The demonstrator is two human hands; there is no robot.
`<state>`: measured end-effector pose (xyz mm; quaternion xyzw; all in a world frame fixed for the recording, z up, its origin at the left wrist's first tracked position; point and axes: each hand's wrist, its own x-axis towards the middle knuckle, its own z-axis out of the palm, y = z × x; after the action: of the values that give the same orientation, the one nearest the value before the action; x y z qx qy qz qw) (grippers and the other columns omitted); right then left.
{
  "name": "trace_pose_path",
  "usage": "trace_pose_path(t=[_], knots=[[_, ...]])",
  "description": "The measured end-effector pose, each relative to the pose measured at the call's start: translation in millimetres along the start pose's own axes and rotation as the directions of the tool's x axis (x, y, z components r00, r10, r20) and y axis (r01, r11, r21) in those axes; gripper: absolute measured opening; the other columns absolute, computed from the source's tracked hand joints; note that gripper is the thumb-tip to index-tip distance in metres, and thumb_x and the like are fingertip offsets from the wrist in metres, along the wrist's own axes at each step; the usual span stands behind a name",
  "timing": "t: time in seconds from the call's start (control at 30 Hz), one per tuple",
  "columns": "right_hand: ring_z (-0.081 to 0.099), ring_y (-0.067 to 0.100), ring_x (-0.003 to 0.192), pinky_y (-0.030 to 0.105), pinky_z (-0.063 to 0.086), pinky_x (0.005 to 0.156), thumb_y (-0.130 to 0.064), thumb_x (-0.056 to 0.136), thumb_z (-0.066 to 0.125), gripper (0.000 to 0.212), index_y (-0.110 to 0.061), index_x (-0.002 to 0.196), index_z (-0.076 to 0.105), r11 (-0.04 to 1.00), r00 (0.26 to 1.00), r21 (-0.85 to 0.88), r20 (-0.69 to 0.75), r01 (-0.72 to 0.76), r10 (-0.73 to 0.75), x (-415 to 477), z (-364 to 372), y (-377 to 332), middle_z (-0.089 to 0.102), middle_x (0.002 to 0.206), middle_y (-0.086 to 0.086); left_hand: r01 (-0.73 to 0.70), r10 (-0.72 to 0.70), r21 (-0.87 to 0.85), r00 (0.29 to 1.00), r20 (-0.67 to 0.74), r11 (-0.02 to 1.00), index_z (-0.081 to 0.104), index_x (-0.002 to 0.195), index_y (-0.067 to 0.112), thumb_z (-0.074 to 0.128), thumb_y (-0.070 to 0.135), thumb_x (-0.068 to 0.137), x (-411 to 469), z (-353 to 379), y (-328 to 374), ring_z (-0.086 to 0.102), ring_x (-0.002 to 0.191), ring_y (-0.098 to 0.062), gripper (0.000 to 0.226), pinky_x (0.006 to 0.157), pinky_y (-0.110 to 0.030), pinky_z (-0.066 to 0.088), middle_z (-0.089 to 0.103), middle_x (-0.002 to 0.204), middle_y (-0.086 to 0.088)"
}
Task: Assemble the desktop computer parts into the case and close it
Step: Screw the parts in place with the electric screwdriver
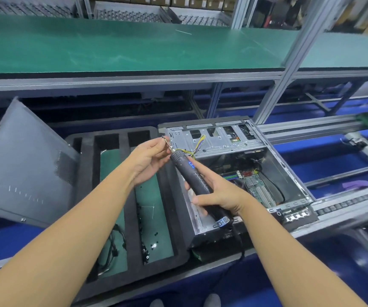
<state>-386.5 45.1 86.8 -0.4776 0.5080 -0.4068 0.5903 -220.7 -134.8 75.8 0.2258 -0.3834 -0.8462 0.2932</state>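
An open grey computer case (293,173) lies on its side at centre right, with a green motherboard (257,189) and coloured wires (197,144) inside. My right hand (218,191) grips a dark electric screwdriver (192,173) with a blue light, its tip pointing up and left over the case's near edge. My left hand (149,158) pinches a small screw or bit at the screwdriver's tip (167,144). The grey side panel (23,167) leans tilted at the left, off the case.
A black foam tray (132,218) sits left of the case, holding loose black screws (153,245) and black cables (112,247). A green-topped shelf (112,47) runs above. An aluminium post (289,63) rises behind the case. A conveyor rail (344,204) passes at the right.
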Motion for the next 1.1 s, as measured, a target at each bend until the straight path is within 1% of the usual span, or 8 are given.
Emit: trace_pose_path(t=[0.3, 0.6, 0.67, 0.73, 0.8, 0.87, 0.97, 1.1], knots=[[0.057, 0.031, 0.077, 0.037, 0.058, 0.061, 0.009, 0.084, 0.072, 0.112, -0.055, 0.157, 0.017, 0.997, 0.985, 0.029, -0.157, 0.077, -0.072, -89.2, -20.2, 1.7, 0.059, 0.111, 0.007, 0.013, -0.024, 0.109, 0.995, 0.097, 0.994, 0.067, 0.106, 0.008, 0.051, 0.014, 0.1, -2.9, 113.1, -24.0, 0.065, 0.065, -0.005, 0.017, 0.062, -0.017, 0.055, 0.071, 0.077, 0.003], [0.062, 0.029, 0.064, 0.038, 0.054, 0.065, 0.0, 0.085, 0.071, 0.075, -0.023, 0.147, 0.035, 0.996, 0.941, 0.039, -0.334, 0.077, -0.06, -197.6, -16.1, 28.0, 0.066, 0.112, 0.003, 0.051, -0.086, 0.254, 0.988, 0.128, 0.966, 0.073, 0.101, 0.008, 0.062, 0.017, 0.095, -37.3, 192.3, -88.9, 0.059, 0.063, -0.005, 0.015, 0.064, -0.018, 0.05, 0.066, 0.078, -0.001], [0.063, 0.029, 0.064, 0.036, 0.054, 0.064, 0.002, 0.085, 0.07, 0.075, -0.026, 0.145, 0.037, 0.995, 0.935, 0.059, -0.35, 0.085, -0.059, -216.3, -11.8, 33.8, 0.066, 0.115, 0.003, -0.097, 0.027, 0.599, 0.992, 0.125, 0.795, 0.076, 0.097, 0.016, 0.064, 0.027, 0.095, -47.3, 193.7, -101.2, 0.06, 0.064, -0.004, 0.016, 0.062, -0.02, 0.046, 0.069, 0.078, 0.003], [0.063, 0.028, 0.064, 0.035, 0.055, 0.063, 0.003, 0.085, 0.07, 0.076, -0.024, 0.147, 0.035, 0.993, 0.927, 0.082, -0.373, 0.086, -0.049, -230.6, -9.2, 39.7, 0.066, 0.114, 0.003, -0.263, 0.208, 0.896, 0.958, 0.198, 0.359, 0.076, 0.1, 0.026, 0.063, 0.041, 0.094, -56.4, 188.4, -108.5, 0.065, 0.081, -0.003, 0.021, 0.071, -0.019, 0.044, 0.072, 0.091, 0.012], [0.062, 0.027, 0.063, 0.035, 0.055, 0.063, 0.005, 0.086, 0.07, 0.081, -0.018, 0.152, 0.03, 0.99, 0.918, 0.114, -0.397, 0.08, -0.029, -242.6, -6.5, 47.7, 0.065, 0.11, 0.006, -0.278, 0.192, 0.956, 0.938, 0.29, -0.091, 0.069, 0.118, 0.025, 0.062, 0.056, 0.089, -62.9, 177.7, -115.7, 0.061, 0.108, -0.012, 0.043, 0.085, -0.027, 0.043, 0.067, 0.116, 0.006], [0.063, 0.028, 0.063, 0.034, 0.055, 0.062, 0.004, 0.086, 0.072, 0.088, -0.018, 0.157, 0.026, 0.987, 0.907, 0.152, -0.422, 0.059, 0.01, -250.1, -2.4, 54.6, 0.061, 0.106, 0.013, -0.206, 0.012, 0.9, 0.974, 0.228, -0.384, 0.057, 0.135, 0.02, 0.061, 0.072, 0.08, -63.1, 163.8, -124.5, 0.052, 0.125, -0.023, 0.076, 0.101, -0.037, 0.041, 0.056, 0.136, -0.002], [0.063, 0.029, 0.064, 0.036, 0.056, 0.063, 0.005, 0.085, 0.073, 0.086, -0.019, 0.157, 0.031, 0.983, 0.896, 0.169, -0.444, 0.076, 0.007, -261.5, 4.6, 66.5, 0.059, 0.114, 0.016, -0.166, -0.091, 0.826, 0.986, 0.139, -0.539, 0.057, 0.132, 0.02, 0.057, 0.076, 0.079, -65.0, 148.2, -144.4, 0.054, 0.123, -0.027, 0.077, 0.103, -0.042, 0.04, 0.061, 0.131, -0.004], [0.066, 0.027, 0.069, 0.037, 0.058, 0.067, 0.0, 0.082, 0.077, 0.085, -0.028, 0.154, 0.04, 0.983, 0.89, 0.151, -0.456, 0.103, -0.023, -274.6, 10.9, 83.9, 0.066, 0.119, 0.004, -0.206, 0.038, 0.881, 0.969, 0.245, -0.425, 0.063, 0.128, 0.017, 0.063, 0.043, 0.093, -67.0, 130.6, -159.2, 0.055, 0.119, -0.028, 0.044, 0.095, -0.038, 0.043, 0.065, 0.126, -0.007]])
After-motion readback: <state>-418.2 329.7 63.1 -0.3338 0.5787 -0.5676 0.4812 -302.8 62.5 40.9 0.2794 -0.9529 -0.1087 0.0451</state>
